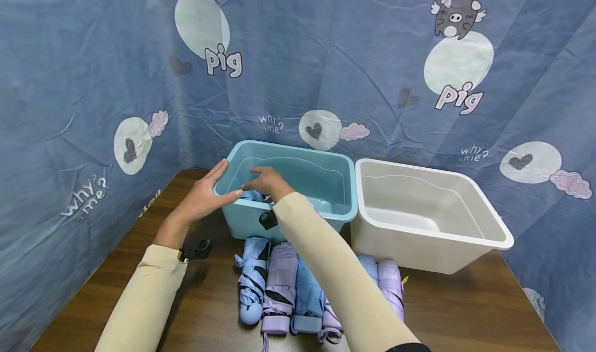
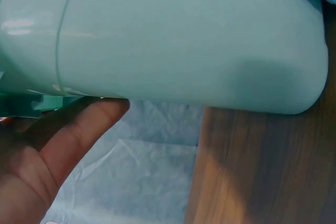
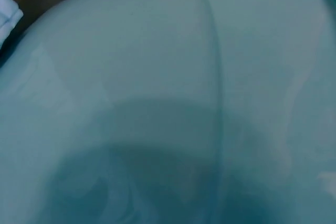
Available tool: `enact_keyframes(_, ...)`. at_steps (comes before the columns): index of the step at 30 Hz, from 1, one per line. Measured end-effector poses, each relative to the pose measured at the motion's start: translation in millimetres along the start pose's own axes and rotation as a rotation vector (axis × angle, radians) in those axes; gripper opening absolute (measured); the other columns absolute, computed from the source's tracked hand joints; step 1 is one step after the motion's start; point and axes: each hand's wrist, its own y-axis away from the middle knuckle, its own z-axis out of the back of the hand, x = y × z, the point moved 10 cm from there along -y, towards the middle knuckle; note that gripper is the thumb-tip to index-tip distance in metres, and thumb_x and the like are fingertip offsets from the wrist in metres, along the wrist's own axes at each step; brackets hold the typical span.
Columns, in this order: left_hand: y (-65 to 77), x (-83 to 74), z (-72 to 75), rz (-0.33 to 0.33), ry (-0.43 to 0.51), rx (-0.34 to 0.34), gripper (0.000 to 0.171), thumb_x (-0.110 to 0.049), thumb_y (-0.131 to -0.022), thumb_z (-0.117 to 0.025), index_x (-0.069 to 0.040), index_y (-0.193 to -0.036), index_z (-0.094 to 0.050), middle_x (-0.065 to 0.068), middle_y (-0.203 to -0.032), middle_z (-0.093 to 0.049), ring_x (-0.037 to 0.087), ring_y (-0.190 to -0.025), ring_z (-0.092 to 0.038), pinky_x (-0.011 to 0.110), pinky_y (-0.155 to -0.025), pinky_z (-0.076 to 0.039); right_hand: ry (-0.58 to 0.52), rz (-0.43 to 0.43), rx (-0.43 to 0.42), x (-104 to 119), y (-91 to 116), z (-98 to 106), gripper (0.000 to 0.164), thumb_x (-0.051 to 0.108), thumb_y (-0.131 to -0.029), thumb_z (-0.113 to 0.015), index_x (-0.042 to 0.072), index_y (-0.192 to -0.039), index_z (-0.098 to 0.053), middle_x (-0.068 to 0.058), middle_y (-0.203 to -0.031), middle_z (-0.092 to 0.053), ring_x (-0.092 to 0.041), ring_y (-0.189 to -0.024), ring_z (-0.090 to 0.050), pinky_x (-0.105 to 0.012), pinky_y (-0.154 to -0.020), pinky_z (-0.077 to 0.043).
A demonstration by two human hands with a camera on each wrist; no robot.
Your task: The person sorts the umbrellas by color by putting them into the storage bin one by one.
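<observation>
My left hand (image 1: 203, 194) rests at the left corner of the teal bin (image 1: 288, 152), its thumb at the front rim and its fingers along the left side. In the left wrist view, one straight finger (image 2: 86, 129) lies against the bin's outer wall (image 2: 173, 40). Reaching over the front rim, my right hand (image 1: 269, 182) is inside the bin with its fingers spread and loosely bent. Just below it shows part of a blue folded umbrella (image 1: 253, 195), mostly hidden by the hand and front wall. The right wrist view is filled by the bin's wall (image 3: 157, 66).
Several folded umbrellas lie side by side before the bins, among them a blue one (image 1: 252, 279), a purple one (image 1: 281, 284) and a lilac one (image 1: 391, 284). My right sleeve crosses above some. A white bin (image 1: 419, 246) stands right beside the teal one on the wooden table (image 1: 447, 310).
</observation>
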Motion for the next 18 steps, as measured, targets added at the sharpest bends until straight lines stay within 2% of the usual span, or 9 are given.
enact_keyframes(5, -1.4, -3.7, 0.3, -0.010, 0.014, -0.001, 0.096, -0.047, -0.087, -0.067, -0.014, -0.156, -0.009, 0.003, -0.162, -0.003, 0.038, -0.145, -0.011, 0.065, -0.107, -0.023, -0.031, 0.023, -0.005, 3.1, 3.2, 6.4, 0.062, 0.035, -0.089, -0.070, 0.026, -0.146, -0.045, -0.005, -0.151, -0.040, -0.029, -0.126, -0.050, -0.046, -0.093, -0.049)
enact_keyframes(10, -2.6, -2.7, 0.8, 0.006, 0.006, -0.001, 0.097, -0.048, -0.087, -0.066, -0.015, -0.156, -0.007, 0.003, -0.162, -0.002, 0.039, -0.145, -0.011, 0.067, -0.105, -0.024, -0.087, 0.100, -0.029, 8.3, 13.3, 17.6, 0.061, 0.039, -0.089, -0.069, 0.024, -0.144, -0.047, -0.008, -0.146, -0.045, -0.028, -0.126, -0.050, -0.045, -0.094, -0.048)
enact_keyframes(18, -1.3, 1.1, 0.3, 0.033, 0.012, -0.006, 0.097, -0.051, -0.086, -0.067, -0.018, -0.157, -0.009, 0.002, -0.162, -0.003, 0.038, -0.145, -0.011, 0.066, -0.106, -0.023, -0.206, 0.158, -0.079, -4.3, 33.9, 41.6, 0.054, 0.044, -0.088, -0.068, 0.026, -0.138, -0.055, -0.005, -0.141, -0.051, -0.027, -0.127, -0.049, -0.044, -0.098, -0.045)
